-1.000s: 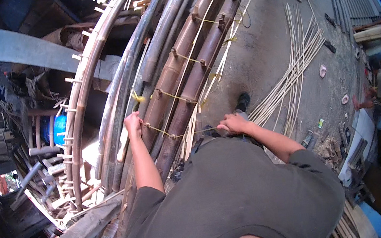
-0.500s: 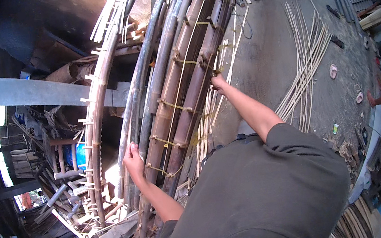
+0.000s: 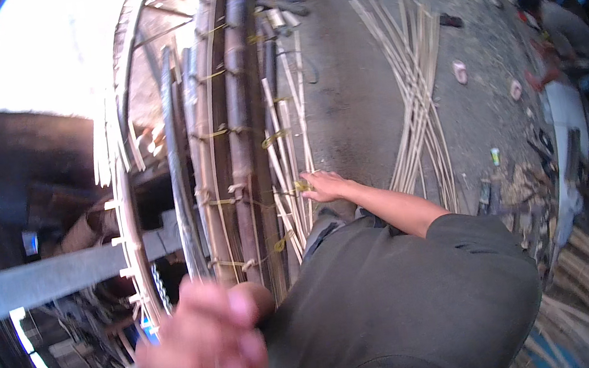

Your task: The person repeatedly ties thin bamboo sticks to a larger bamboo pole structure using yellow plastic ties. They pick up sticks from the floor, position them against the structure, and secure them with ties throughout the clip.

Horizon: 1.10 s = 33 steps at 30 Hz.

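Two long brown bamboo poles, a left one (image 3: 212,150) and a right one (image 3: 241,157), run side by side up the view, with yellow straps (image 3: 213,133) tied across them at intervals. My right hand (image 3: 325,185) is just right of the poles, its fingers closed on a loose yellow strap end (image 3: 300,185) that stretches from the right pole. Close to the camera at the lower left, my left hand (image 3: 208,345) is raised. Motion smears its fingers, so whether it holds anything is hidden.
Thin pale bamboo strips (image 3: 286,148) stand beside the poles. A crossed bundle of strips (image 3: 414,81) lies on the concrete floor (image 3: 341,82). Pink sandals (image 3: 459,72) are farther right. Another person (image 3: 567,40) sits at the far right. A grey beam (image 3: 63,275) crosses on the left.
My left hand has left the poles and come up close to the camera. My right hand remains at a yellow strap, now lower in the view. The view has turned, shifting the poles left.
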Tool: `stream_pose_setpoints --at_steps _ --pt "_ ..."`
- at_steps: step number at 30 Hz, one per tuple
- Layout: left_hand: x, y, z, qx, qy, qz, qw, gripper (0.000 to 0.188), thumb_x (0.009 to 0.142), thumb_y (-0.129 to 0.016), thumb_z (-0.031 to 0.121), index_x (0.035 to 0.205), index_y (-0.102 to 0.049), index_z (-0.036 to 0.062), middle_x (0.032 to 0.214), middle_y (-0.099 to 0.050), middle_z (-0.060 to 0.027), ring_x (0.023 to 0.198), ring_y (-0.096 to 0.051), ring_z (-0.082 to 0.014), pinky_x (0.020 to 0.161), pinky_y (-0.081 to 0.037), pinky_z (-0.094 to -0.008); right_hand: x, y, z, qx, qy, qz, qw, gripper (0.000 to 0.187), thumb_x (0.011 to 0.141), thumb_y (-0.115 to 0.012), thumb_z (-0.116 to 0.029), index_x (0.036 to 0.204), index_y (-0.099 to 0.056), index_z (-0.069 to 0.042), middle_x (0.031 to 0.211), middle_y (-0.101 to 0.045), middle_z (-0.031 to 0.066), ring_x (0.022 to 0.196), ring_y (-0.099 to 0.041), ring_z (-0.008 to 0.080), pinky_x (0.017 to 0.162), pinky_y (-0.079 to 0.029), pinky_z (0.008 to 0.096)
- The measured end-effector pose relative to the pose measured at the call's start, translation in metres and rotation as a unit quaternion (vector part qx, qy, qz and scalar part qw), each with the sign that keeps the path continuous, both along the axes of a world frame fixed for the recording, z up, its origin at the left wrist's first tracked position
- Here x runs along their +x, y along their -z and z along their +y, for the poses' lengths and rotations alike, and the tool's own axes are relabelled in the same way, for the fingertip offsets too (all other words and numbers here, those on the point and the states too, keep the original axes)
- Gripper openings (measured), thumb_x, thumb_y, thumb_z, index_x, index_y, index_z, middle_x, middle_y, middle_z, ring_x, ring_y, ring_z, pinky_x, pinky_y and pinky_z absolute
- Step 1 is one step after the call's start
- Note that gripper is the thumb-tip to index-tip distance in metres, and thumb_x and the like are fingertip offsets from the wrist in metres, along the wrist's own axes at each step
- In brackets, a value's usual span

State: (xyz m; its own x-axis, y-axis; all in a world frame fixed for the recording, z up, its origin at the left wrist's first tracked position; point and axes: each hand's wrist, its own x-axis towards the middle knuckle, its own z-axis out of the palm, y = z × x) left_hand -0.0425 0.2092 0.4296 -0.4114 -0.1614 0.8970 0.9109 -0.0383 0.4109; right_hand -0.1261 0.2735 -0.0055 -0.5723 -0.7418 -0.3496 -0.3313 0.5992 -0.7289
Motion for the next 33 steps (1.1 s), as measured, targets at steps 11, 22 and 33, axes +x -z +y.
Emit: stream_pose_setpoints --at_steps 11,22,33 --pt "-0.163 -0.006 0.013 -0.033 0.541 -0.259 0.800 0.026 0.087 -0.067 0.033 0.097 -0.054 0.0130 0.100 -0.055 -0.0051 0.107 -0.052 -0.0336 0.093 -0.040 -0.0478 -0.051 0.124 0.186 0.074 0.391 -0.167 0.902 0.047 0.090 -0.055 -0.042 0.118 -0.061 -0.003 0.115 -0.064 0.0224 0.110 -0.061 0.0332 0.093 -0.048 0.0406" --pt "-0.346 0.033 0.089 0.160 0.566 -0.313 0.746 0.029 0.084 -0.069 0.031 0.100 -0.054 0.0127 0.096 -0.054 -0.0053 0.076 -0.051 -0.0188 0.076 -0.048 -0.0427 -0.046 0.204 0.276 0.099 0.674 -0.222 0.698 0.037 0.089 -0.056 -0.037 0.107 -0.067 -0.006 0.101 -0.069 0.0178 0.096 -0.066 0.0300 0.084 -0.051 0.0403" --pt "-0.549 0.240 0.267 -0.135 0.449 -0.528 0.708 0.015 0.086 -0.059 0.012 0.098 -0.054 0.0048 0.101 -0.053 -0.0119 0.094 -0.053 -0.0274 0.083 -0.047 -0.0439 -0.256 0.341 0.330 0.076 0.627 -0.254 0.733 0.035 0.088 -0.058 -0.041 0.103 -0.067 -0.011 0.102 -0.068 0.0181 0.100 -0.064 0.0356 0.087 -0.049 0.0440"
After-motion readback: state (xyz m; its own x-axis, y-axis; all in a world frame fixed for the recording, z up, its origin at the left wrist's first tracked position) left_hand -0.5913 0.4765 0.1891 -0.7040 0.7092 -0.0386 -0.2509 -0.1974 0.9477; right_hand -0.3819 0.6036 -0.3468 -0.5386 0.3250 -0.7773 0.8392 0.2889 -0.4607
